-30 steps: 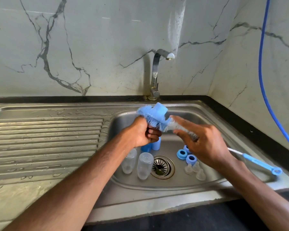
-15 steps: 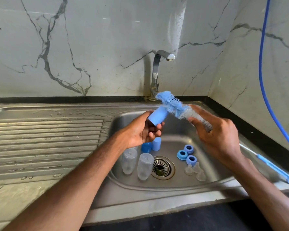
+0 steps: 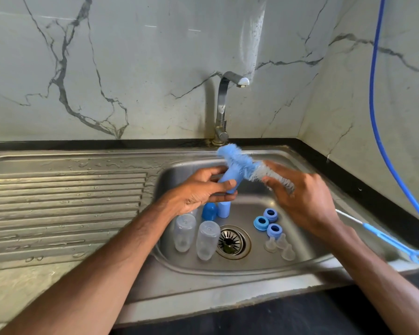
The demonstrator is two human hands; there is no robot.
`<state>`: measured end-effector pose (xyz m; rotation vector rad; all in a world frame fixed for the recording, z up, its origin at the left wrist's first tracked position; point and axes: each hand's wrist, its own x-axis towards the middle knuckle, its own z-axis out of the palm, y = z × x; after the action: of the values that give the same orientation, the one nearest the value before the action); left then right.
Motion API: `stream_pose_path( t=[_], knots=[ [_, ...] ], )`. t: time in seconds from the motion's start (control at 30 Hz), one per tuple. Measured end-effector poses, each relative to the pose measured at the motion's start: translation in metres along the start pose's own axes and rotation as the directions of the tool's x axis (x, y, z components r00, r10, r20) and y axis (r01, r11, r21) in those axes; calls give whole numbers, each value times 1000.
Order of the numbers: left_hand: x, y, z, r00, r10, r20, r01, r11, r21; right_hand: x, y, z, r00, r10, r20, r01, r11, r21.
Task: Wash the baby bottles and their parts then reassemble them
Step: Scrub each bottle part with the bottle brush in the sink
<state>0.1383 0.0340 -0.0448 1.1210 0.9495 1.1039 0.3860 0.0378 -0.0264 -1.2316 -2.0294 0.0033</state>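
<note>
My left hand [image 3: 198,189] holds a light blue bottle cap [image 3: 229,178] between thumb and fingers over the steel sink [image 3: 307,238]. My right hand [image 3: 305,201] grips a long bottle brush [image 3: 240,163] by its bristled shaft; the blue-and-white bristle head lies across the cap's top, and the brush's blue handle [image 3: 397,243] sticks out behind my wrist. On the sink floor stand two clear bottles [image 3: 196,238] upside down, two more blue caps [image 3: 215,210], three blue collar rings [image 3: 267,222] and three clear teats [image 3: 279,246].
The drain strainer [image 3: 231,241] sits at the basin's middle. A steel tap [image 3: 224,105] stands behind, with no water running. A wet ribbed drainboard [image 3: 63,204] extends to the left. A blue hose [image 3: 375,105] hangs down the right wall.
The brush was first pushed onto the cap, then drawn up and to the right. Now its bristle head lies over the cap's top, and my left hand's fingers have loosened round the cap.
</note>
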Motion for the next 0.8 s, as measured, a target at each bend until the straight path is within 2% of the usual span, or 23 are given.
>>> stream_pose_path(
  t=[0.07,0.2,0.3,0.4,0.5,0.63,0.8],
  knots=[
    [1,0,0,1000,18,-14,-18,1000,11,3,6,0,999,45,0,-45,999,6],
    [3,-4,0,999,11,-39,-7,996,92,-2,1,1,999,-5,44,5,1000,7],
    [3,-5,1,999,0,-48,4,996,87,-1,-1,0,1000,16,12,-17,1000,17],
    [3,-5,2,998,4,-62,4,993,121,-2,-1,3,999,3,46,-3,1000,-11],
    [3,-7,1,999,3,-53,4,992,128,1,4,2,997,70,39,-70,998,0],
    [6,-8,1,996,16,-87,-4,990,143,-3,1,5,998,-2,70,1,1000,15],
    [6,-8,1,996,14,-91,1,986,166,-2,4,7,997,20,78,-21,1000,17]
  ],
)
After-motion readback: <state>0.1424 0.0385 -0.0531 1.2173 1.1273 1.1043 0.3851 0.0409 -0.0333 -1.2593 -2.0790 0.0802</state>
